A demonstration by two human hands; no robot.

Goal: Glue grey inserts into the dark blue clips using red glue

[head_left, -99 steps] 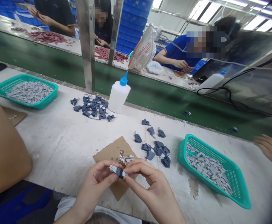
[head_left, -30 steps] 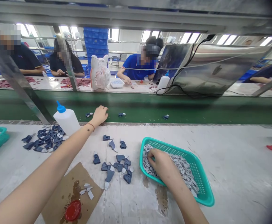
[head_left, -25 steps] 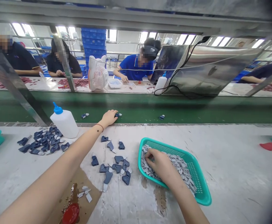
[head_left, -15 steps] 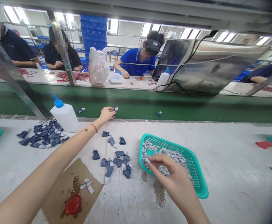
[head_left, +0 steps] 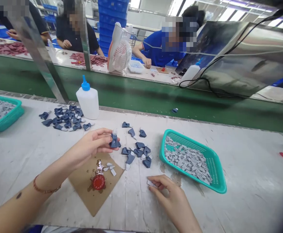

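My left hand (head_left: 90, 145) is closed on a dark blue plastic part (head_left: 114, 141) with a pale tip, above the cardboard sheet (head_left: 92, 202). Between the thumb and fingers of my right hand (head_left: 171, 194) is a small light grey strip (head_left: 151, 183), held low over the table in front of the green basket (head_left: 222, 187). Many similar grey strips (head_left: 187, 158) fill that basket. Several loose blue parts (head_left: 138, 152) lie between my hands and the belt. On the cardboard are a red round cap (head_left: 99, 182), wet brown stains and a few grey strips (head_left: 113, 171).
A white bottle (head_left: 89, 103) with a blue nozzle stands beside a heap of blue parts (head_left: 67, 118). Another green basket (head_left: 15, 117) is at far left. One part (head_left: 174, 110) lies on the green belt (head_left: 136, 102). Co-workers sit beyond, behind metal posts (head_left: 44, 58).
My left hand has drawn back from the belt to above the cardboard, now with a blue part in it. My right hand has left the basket with a grey strip. The view has tilted down.
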